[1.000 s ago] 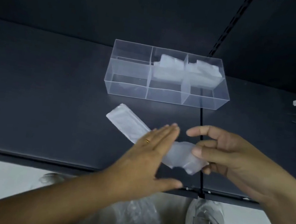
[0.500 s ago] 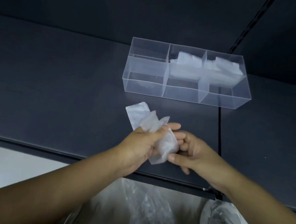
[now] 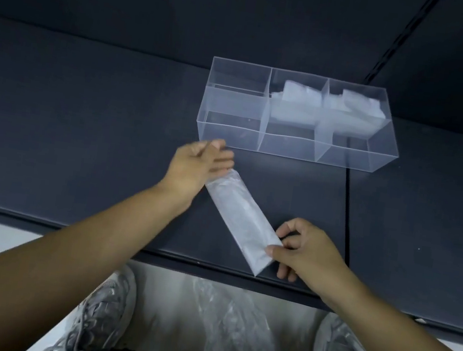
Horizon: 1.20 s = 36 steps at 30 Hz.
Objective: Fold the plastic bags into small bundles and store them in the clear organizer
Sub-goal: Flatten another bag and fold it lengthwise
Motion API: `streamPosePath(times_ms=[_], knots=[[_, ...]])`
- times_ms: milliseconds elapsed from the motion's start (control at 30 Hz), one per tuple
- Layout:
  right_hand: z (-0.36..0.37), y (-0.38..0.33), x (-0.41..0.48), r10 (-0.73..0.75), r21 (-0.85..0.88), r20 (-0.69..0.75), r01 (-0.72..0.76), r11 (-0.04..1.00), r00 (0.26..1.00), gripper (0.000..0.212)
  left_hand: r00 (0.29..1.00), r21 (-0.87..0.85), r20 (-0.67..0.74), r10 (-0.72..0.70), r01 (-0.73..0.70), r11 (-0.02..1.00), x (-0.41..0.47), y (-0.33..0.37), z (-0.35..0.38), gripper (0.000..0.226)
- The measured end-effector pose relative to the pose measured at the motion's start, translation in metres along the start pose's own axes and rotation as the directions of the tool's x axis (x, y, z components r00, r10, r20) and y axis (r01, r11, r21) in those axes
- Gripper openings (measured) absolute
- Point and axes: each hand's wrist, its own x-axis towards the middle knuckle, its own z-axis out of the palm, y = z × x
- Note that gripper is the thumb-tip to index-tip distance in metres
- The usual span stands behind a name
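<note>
From the head camera: 2 bundles (image 3: 295, 107) already stored in far-middle and far-right cells of clear organizer (image 3: 229, 136). On table (image 3: 83, 126), pinching near end of bag strip (image 3: 239, 217) with right hand (image 3: 302, 252), left hand (image 3: 196, 167) flat-fingered at far end. Yet to fold short and store; loose plastic (image 3: 223, 321) waiting below.

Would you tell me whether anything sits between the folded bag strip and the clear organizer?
Nothing visible does: only bare table separates the folded bag strip from the clear organizer. The left hand is at the strip's far end, near the organizer.
</note>
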Motion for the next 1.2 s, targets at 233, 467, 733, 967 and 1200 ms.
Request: streamPosePath(times_ms=[233, 467, 733, 967, 1200], knots=[[-0.005, -0.012, 0.001, 0.096, 0.107, 0.092, -0.106, 0.989, 0.991, 0.020, 0.621, 0.534, 0.694, 0.364, -0.783, 0.318, -0.086, -0.051, 0.004, 0.068], [-0.023, -0.046, -0.019, 0.086, 0.405, 0.237, -0.179, 0.897, 0.968, 0.003, 0.732, 0.580, 0.508, 0.453, -0.680, 0.449, -0.084, -0.063, 0.005, 0.042], [-0.018, -0.044, 0.010, -0.279, -0.022, -0.119, 0.278, 0.960, 0.953, 0.028, 0.981, 0.197, 0.195, -0.020, -0.019, 0.980, -0.046, -0.038, 0.008, 0.025], [0.026, -0.009, 0.012, -0.672, -0.584, 0.135, 0.606, 0.540, 0.728, 0.035, 0.950, 0.044, 0.151, -0.273, 0.269, 0.962, -0.033, -0.025, 0.008, 0.021], [0.025, 0.007, 0.014, -0.649, -0.660, 0.164, 0.572, 0.488, 0.743, 0.038, 0.997, 0.285, -0.057, -0.050, 0.064, 0.957, -0.019, -0.011, -0.009, 0.022]])
